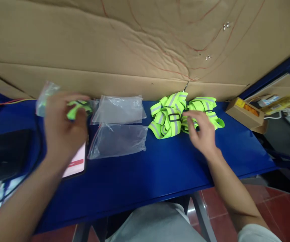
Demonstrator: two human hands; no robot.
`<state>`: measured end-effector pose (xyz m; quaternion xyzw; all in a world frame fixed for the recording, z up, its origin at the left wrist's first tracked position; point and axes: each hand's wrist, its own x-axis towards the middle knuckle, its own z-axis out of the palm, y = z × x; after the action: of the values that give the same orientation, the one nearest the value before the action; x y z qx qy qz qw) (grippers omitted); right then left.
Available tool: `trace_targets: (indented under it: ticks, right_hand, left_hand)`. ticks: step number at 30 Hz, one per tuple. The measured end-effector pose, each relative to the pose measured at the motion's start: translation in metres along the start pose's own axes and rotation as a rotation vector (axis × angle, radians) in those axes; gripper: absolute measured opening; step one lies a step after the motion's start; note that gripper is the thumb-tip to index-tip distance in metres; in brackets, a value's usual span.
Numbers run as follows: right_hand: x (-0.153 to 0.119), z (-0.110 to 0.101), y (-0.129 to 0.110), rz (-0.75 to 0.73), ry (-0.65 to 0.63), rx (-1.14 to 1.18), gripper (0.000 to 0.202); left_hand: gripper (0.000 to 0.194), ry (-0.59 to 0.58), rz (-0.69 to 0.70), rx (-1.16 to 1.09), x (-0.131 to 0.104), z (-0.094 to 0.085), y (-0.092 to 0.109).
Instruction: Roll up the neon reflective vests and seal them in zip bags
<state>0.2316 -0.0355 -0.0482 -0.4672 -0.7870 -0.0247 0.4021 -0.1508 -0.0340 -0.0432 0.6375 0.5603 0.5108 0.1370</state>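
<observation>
On the left, my left hand (64, 126) is blurred over a phone (78, 163), beside a bagged bundle of yellow-green strap (78, 109); whether its fingers grip anything is unclear. My right hand (202, 131) has its thumb and forefinger apart at the edge of the yellow-green reflective straps. One strap bundle (164, 117) with a black buckle lies left of that hand, another (210, 107) behind it. Two clear plastic bags, an upper one (119, 109) and a lower one (118, 141), lie flat between my hands.
A black case (7, 151) and a cable are at the left of the blue table (145, 181). An open cardboard box (246, 114) stands at the right edge. Cardboard sheeting (109, 43) rises behind the table.
</observation>
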Motion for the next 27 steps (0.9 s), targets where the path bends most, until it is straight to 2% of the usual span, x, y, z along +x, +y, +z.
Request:
trace_targets:
  ticks: [1, 3, 4, 6, 9, 11, 13, 16, 20, 22, 24, 27]
  right_hand:
    - [0.004, -0.012, 0.013, 0.049, 0.042, -0.056, 0.026]
    - [0.008, -0.033, 0.037, 0.146, 0.046, -0.138, 0.027]
    - [0.009, -0.041, 0.049, 0.173, -0.020, -0.168, 0.030]
    - [0.007, -0.049, 0.066, 0.186, -0.236, -0.231, 0.045]
    - [0.003, -0.045, 0.078, 0.169, -0.555, -0.272, 0.076]
    - [0.003, -0.039, 0.079, 0.162, -0.690, -0.243, 0.083]
    - [0.003, -0.035, 0.076, 0.153, -0.761, -0.219, 0.080]
    - [-0.005, -0.037, 0.062, 0.144, -0.783, -0.223, 0.076]
    - [-0.033, -0.044, 0.021, 0.174, -0.792, -0.265, 0.081]
    - [-0.048, -0.045, -0.005, 0.205, -0.773, -0.246, 0.076]
    - [-0.059, -0.044, -0.027, 0.237, -0.764, -0.158, 0.064]
    - [-0.061, -0.040, -0.036, 0.294, -0.784, 0.002, 0.049]
  left_hand:
    - [0.018, -0.043, 0.132, 0.053, -0.013, 0.011, 0.011]
    - [0.024, -0.262, 0.323, 0.096, -0.041, 0.031, 0.030]
    - [0.029, -0.340, 0.436, 0.132, -0.054, 0.040, 0.036]
    - [0.034, -0.420, 0.684, 0.142, -0.078, 0.054, 0.045]
    - [0.033, -0.537, 0.847, 0.151, -0.099, 0.067, 0.050]
    - [0.034, -0.600, 0.851, 0.139, -0.105, 0.070, 0.050]
    - [0.037, -0.630, 0.822, 0.123, -0.107, 0.069, 0.051]
    - [0.037, -0.669, 0.763, 0.106, -0.110, 0.065, 0.057]
    - [0.034, -0.714, 0.597, 0.145, -0.122, 0.073, 0.077]
    - [0.046, -0.700, 0.547, 0.194, -0.130, 0.084, 0.089]
    - [0.058, -0.660, 0.555, 0.264, -0.137, 0.095, 0.098]
    - [0.043, -0.585, 0.590, 0.393, -0.144, 0.106, 0.099]
